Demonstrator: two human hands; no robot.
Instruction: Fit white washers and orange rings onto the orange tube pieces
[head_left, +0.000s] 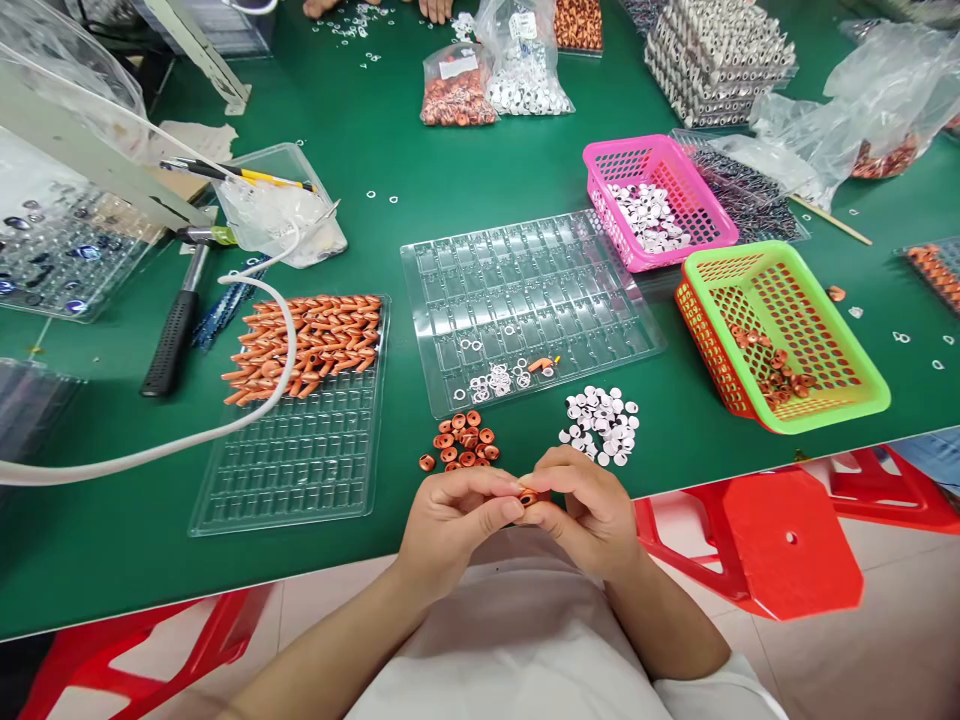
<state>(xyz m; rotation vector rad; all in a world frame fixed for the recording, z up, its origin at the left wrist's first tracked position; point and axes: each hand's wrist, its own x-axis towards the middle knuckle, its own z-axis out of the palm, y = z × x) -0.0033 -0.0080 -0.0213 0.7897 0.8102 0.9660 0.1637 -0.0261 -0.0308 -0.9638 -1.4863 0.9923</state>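
Note:
Both hands meet at the table's front edge around a small copper-coloured part with a dark hole. My left hand pinches it from one side, and my right hand grips it from the other; the fingers hide most of it. Just beyond the left fingers lies a pile of copper-coloured round caps. White discs with dark marks are heaped beyond the right hand. Farther back, a clear compartment tray carries white rings and an orange bent piece.
To the left, another tray holds rows of copper-coloured parts, beside a hammer and a white cable. A pink basket and a green basket stand right. Another person's hands show at the far edge.

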